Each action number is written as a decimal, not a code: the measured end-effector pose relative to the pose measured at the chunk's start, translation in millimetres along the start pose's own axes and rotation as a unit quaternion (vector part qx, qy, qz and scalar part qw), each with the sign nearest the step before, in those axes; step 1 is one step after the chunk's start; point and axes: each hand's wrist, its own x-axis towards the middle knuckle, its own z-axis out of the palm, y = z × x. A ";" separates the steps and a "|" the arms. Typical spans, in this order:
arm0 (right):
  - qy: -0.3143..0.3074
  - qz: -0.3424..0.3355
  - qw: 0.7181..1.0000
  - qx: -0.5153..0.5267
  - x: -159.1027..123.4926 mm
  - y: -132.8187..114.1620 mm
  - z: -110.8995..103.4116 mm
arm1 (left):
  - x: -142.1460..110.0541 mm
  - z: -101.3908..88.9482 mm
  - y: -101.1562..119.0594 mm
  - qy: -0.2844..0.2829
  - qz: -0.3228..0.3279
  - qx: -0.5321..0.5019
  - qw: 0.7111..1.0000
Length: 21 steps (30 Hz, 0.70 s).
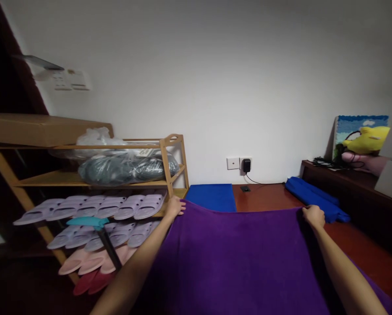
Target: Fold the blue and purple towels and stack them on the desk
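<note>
A large purple cloth [242, 258] is stretched between my two hands, its far edge nearly straight. My left hand [174, 207] pinches the far left corner, close to the post of the wooden rack. On the other side my right hand [314, 216] grips the far right corner, next to a folded blue cloth [314, 199]. Beyond the purple edge lies a flat blue folded cloth [212, 196] on the reddish-brown wooden surface [261, 197]. The near part of the purple cloth runs out of view at the bottom.
A wooden rack [165, 162] at left holds rows of lilac slippers [124, 208], pink slippers [94, 260], a bagged grey bundle [127, 168] and a cardboard box [45, 129]. A teal-covered handle [87, 222] stands before it. A black plug [246, 165] with a cord is in the wall. A dark ledge [343, 179] bounds the right.
</note>
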 end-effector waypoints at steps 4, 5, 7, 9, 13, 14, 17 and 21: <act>0.000 0.007 1.000 -0.026 -9.9 -6.5 3.1 | -7.3 14.9 -5.2 0.013 0.051 0.058 0.997; -0.002 -0.005 1.000 -0.031 -13.1 -9.4 3.0 | -11.6 17.6 -7.3 0.010 0.070 0.073 0.995; -0.009 -0.041 0.998 -0.041 -21.8 -18.3 3.8 | -22.6 23.6 -12.4 -0.006 0.112 0.098 0.989; -0.035 -0.107 0.993 -0.047 -34.2 -30.8 7.1 | -35.1 30.8 -18.1 -0.040 0.169 0.158 0.972; -0.134 -0.273 0.952 -0.041 -66.2 -58.5 17.5 | -59.1 38.8 -25.5 -0.090 0.248 0.325 0.908; -0.160 -0.305 0.938 -0.048 -73.7 -63.4 18.1 | -65.5 36.4 -27.0 -0.082 0.257 0.343 0.900; -0.188 -0.347 0.916 -0.075 -92.1 -64.2 8.6 | -89.7 14.2 -40.6 -0.046 0.312 0.359 0.878; -0.163 -0.311 0.934 -0.059 -115.9 -9.1 -21.6 | -131.3 -37.4 -95.4 -0.037 0.400 0.332 0.854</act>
